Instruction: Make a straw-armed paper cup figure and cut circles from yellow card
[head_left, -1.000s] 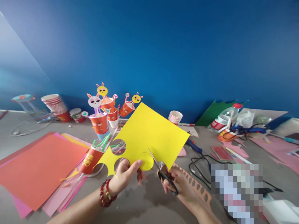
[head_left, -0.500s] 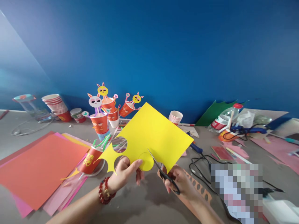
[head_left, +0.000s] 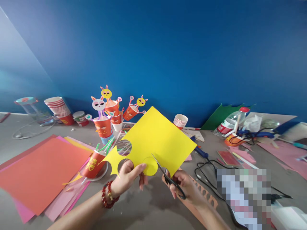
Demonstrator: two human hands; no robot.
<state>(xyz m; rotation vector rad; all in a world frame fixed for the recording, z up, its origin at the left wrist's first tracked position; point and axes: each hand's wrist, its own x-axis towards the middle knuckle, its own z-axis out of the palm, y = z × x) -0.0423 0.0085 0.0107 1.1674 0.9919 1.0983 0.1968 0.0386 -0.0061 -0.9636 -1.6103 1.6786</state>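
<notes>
The left hand (head_left: 127, 179) pinches the near edge of a yellow paper sheet (head_left: 158, 137) and holds it up above the grey table (head_left: 148, 207). The thumb lies on the front and the other fingers curl behind, so they are mostly hidden. A round flap (head_left: 150, 166) of the sheet sits just right of the thumb. The right hand (head_left: 184, 188) is closed around black scissors (head_left: 168, 177), fingers in the loops. The blades are a little open and bite into the sheet right beside the flap. A round hole (head_left: 124, 147) in the sheet shows green straws behind. Orange paper (head_left: 40, 172) lies far left. On the right, a blurred patch (head_left: 243, 195) hides something.
</notes>
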